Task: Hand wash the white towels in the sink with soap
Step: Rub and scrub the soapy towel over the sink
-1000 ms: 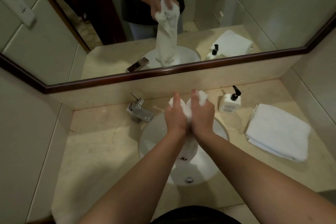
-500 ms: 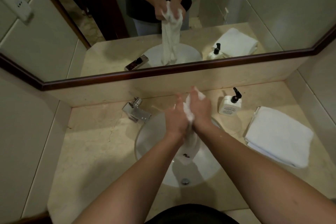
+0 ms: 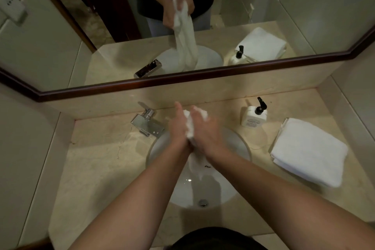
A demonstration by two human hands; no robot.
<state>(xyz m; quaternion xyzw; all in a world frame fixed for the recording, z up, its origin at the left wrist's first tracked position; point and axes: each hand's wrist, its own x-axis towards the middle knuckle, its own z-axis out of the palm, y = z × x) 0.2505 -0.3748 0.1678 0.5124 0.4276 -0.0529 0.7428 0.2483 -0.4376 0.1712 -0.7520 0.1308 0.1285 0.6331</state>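
Left hand point(image 3: 178, 128) slid forward; wet towel point(image 3: 189, 126) (bunched, limp) pressed against right hand point(image 3: 205, 132).

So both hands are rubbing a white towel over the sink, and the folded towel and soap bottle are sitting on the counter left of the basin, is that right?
Not quite: the head view shows the folded towel and soap bottle right of the basin, not left. The faucet is on the left. Both hands, left hand and right hand, do rub the white towel.
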